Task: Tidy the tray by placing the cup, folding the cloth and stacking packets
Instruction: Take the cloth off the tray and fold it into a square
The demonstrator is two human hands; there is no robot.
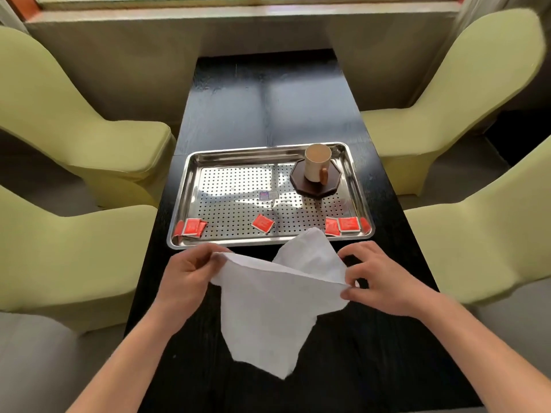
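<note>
A white cloth (269, 308) hangs above the black table (268, 96), held up by two corners in front of the tray. My left hand (187, 269) pinches its left corner and my right hand (378, 278) pinches its right corner. Beyond it lies a perforated steel tray (190, 171). A beige cup (316, 163) stands upright on a dark octagonal coaster (328, 189) in the tray's far right corner. Red packets lie along the tray's near edge: some at the left (193, 227), one in the middle (262, 223), some at the right (346, 225).
Yellow-green upholstered chairs flank the narrow table, two on the left (74, 120) and two on the right (465, 93). A window ledge (238, 13) runs along the far wall. A small sticker (268, 195) sits in the tray's middle.
</note>
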